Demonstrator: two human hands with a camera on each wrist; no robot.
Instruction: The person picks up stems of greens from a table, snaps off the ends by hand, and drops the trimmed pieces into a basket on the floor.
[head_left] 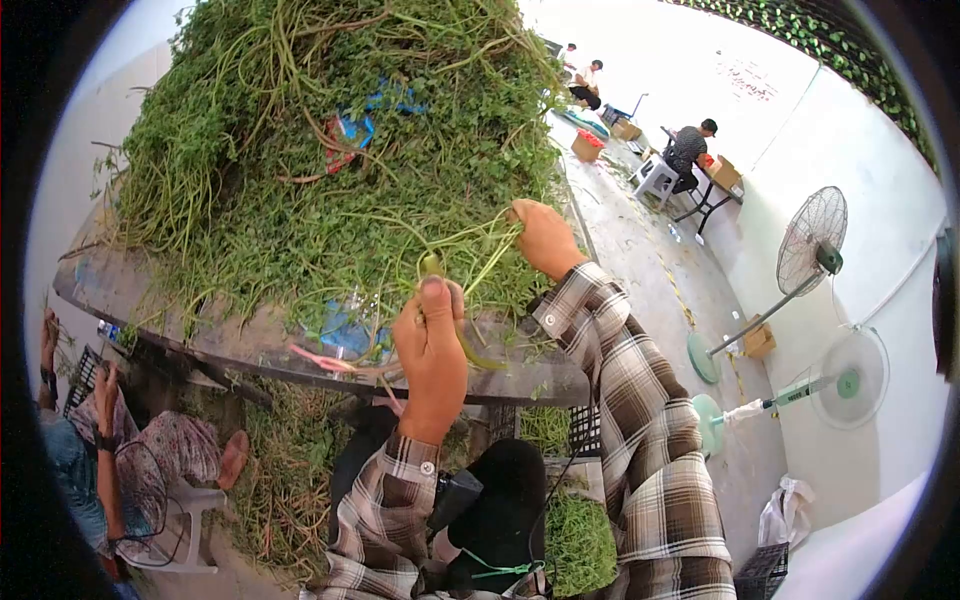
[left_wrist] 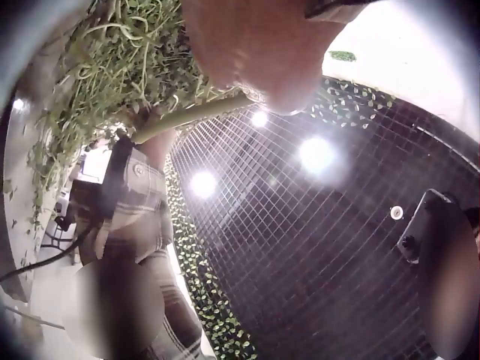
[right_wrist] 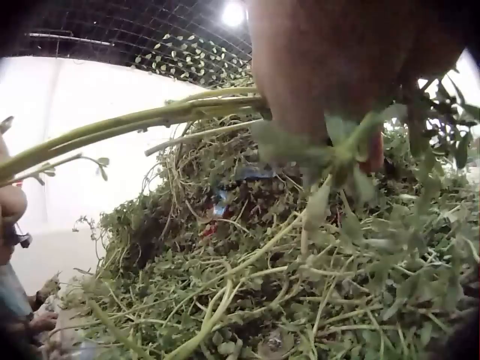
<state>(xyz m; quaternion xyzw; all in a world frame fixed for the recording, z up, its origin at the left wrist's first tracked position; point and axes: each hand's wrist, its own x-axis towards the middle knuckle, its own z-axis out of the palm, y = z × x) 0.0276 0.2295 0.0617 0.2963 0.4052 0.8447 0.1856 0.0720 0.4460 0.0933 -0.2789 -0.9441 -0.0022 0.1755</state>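
Note:
A tall heap of leafy green plants point(head_left: 330, 210), their stems long and pale, covers most of the table point(head_left: 200, 335). Over its near edge my left hand point(head_left: 432, 350) pinches the thick end of some green stems point(head_left: 490, 262), thumb uppermost. Those stems run up and right to my right hand point(head_left: 548, 238), whose curled fingers grip them farther along. In the right wrist view the stems point(right_wrist: 135, 124) stretch leftward from the right hand point(right_wrist: 330, 75), with leaves hanging below it. The left wrist view shows one thick stem point(left_wrist: 195, 116) under the left hand point(left_wrist: 262, 52).
Blue and red plastic scraps point(head_left: 345, 140) lie in the heap. Below the table are cut plants point(head_left: 290, 480) and a dark crate point(head_left: 585, 430). Another person's hands point(head_left: 105, 400) are at the left. Fans point(head_left: 815, 245) stand at right; people sit farther back.

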